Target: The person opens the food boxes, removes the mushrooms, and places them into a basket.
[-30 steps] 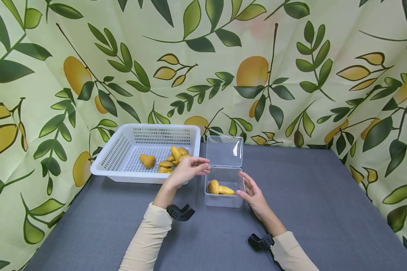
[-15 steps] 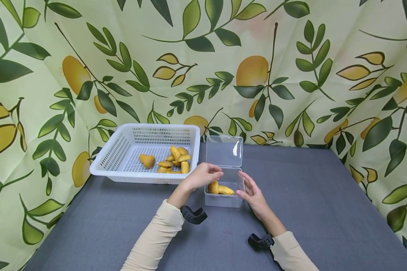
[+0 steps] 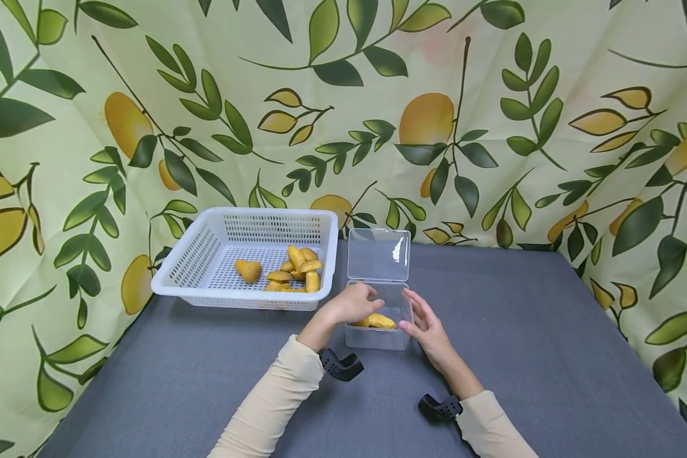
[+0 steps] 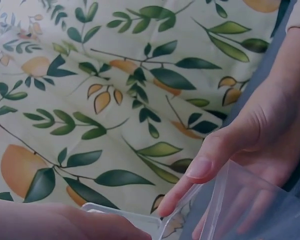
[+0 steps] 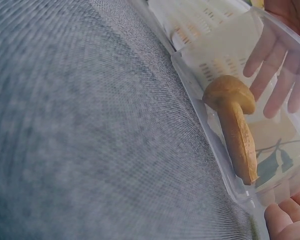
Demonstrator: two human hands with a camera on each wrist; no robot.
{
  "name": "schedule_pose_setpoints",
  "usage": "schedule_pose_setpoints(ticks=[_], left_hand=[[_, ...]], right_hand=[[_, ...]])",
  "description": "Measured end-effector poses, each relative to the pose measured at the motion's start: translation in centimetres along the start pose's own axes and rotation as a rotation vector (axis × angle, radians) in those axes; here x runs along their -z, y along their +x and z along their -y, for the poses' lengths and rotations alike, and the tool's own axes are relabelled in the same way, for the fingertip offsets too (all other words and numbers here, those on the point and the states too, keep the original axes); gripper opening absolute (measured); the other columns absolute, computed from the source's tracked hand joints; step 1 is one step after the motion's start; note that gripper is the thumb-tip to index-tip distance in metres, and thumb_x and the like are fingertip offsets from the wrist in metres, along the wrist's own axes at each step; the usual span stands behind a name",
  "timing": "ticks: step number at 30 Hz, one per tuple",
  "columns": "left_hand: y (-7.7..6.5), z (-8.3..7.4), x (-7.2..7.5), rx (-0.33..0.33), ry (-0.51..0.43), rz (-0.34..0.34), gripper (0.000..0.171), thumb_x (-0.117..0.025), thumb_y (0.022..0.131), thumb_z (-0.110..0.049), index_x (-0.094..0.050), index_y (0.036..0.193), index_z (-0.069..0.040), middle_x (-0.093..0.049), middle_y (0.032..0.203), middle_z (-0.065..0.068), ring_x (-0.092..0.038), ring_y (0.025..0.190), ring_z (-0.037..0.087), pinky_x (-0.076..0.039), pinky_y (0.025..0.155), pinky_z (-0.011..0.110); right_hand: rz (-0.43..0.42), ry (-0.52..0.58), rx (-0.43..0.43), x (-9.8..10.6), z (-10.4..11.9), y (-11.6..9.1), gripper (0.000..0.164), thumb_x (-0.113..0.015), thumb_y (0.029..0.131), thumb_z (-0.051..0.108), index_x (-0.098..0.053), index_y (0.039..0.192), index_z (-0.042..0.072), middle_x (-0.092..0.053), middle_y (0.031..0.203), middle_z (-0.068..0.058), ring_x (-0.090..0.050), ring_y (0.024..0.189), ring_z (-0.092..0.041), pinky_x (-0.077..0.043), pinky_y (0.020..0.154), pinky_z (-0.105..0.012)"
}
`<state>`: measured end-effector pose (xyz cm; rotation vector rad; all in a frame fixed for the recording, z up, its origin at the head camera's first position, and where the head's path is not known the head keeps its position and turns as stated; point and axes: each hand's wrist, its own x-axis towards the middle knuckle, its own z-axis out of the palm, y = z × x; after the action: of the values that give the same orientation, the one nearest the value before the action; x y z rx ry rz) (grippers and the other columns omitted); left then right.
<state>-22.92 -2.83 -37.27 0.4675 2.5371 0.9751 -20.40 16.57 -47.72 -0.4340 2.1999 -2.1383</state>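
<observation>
My left hand [image 3: 349, 304] reaches down into a clear plastic box [image 3: 378, 340], its fingertips partly hidden in the head view. Through the box wall in the right wrist view, its fingers [image 5: 266, 52] hang loosely extended with nothing between them. A yellow-brown mushroom [image 5: 236, 130] lies inside along the front wall, cap toward the left and stem toward the right; in the head view the left hand hides part of its cap. At the right side, my right hand [image 3: 426, 321] holds the box, thumb [image 4: 200, 166] at the rim and fingers along the outer wall.
The hinged clear lid [image 3: 378, 254] stands open behind the box. Left of it is a white perforated basket [image 3: 217, 294] with several mushrooms [image 3: 298, 259] inside. A grey cloth [image 3: 527, 331] covers the table, and a leaf-print curtain [image 3: 343, 108] hangs behind and at both sides.
My left hand has moved right and downward from the basket's right edge into the box, now covering part of the mushroom. My right hand has stayed at the box's right side.
</observation>
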Motion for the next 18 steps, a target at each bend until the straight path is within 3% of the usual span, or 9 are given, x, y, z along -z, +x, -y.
schedule_pose_setpoints(ticks=[4,8,11,14,15,18], left_hand=[[0.2,0.0,-0.1,-0.002,0.02,-0.001,0.042,-0.052,0.096,-0.021,-0.057,0.127,0.007,-0.06,0.132,0.022,-0.057,0.125,0.032,-0.048,0.107,0.044],[0.4,0.1,0.0,-0.019,0.024,0.004,0.038,-0.053,0.096,-0.017,-0.059,0.125,0.007,-0.064,0.128,0.02,-0.06,0.12,0.03,-0.051,0.103,0.042],[0.7,0.3,0.1,-0.038,0.035,0.02,0.035,-0.053,0.096,-0.013,-0.06,0.124,0.007,-0.065,0.125,0.02,-0.062,0.115,0.029,-0.054,0.099,0.041],[1.1,0.6,0.3,-0.074,0.07,0.037,0.032,-0.054,0.094,-0.008,-0.062,0.12,0.008,-0.067,0.121,0.02,-0.064,0.11,0.028,-0.056,0.095,0.038],[1.3,0.7,0.4,-0.091,0.092,0.045,0.03,-0.055,0.094,-0.007,-0.063,0.119,0.008,-0.068,0.12,0.019,-0.065,0.109,0.028,-0.056,0.094,0.036],[2.0,0.9,0.8,-0.137,0.175,0.073,0.028,-0.056,0.091,-0.004,-0.066,0.115,0.006,-0.07,0.116,0.018,-0.066,0.106,0.027,-0.057,0.092,0.032]], right_hand=[[0.013,0.028,0.026,0.1,-0.2,-0.1,0.066,-0.057,0.091,-0.001,-0.022,0.148,-0.003,-0.019,0.156,-0.033,-0.035,0.142,-0.015,-0.043,0.095,-0.003],[0.011,0.054,0.063,0.1,-0.4,-0.1,0.066,-0.058,0.09,-0.002,-0.023,0.147,-0.005,-0.023,0.155,-0.03,-0.041,0.125,0.017,-0.041,0.097,-0.003],[0.003,0.061,0.087,0.2,-0.5,-0.1,0.066,-0.058,0.09,-0.003,-0.024,0.147,-0.006,-0.039,0.15,-0.005,-0.042,0.123,0.019,-0.041,0.098,-0.003],[-0.004,0.062,0.09,0.2,-0.6,-0.1,0.066,-0.058,0.089,-0.003,-0.025,0.147,-0.006,-0.044,0.139,0.018,-0.042,0.125,0.017,-0.042,0.099,-0.004],[-0.004,0.061,0.086,0.2,-0.6,-0.1,0.066,-0.058,0.089,-0.003,-0.025,0.147,-0.005,-0.044,0.139,0.019,-0.042,0.125,0.017,-0.042,0.099,-0.004],[-0.002,0.058,0.069,0.1,-0.5,-0.1,0.067,-0.059,0.09,-0.002,-0.024,0.147,-0.005,-0.039,0.151,-0.005,-0.042,0.124,0.018,-0.042,0.099,-0.004]])
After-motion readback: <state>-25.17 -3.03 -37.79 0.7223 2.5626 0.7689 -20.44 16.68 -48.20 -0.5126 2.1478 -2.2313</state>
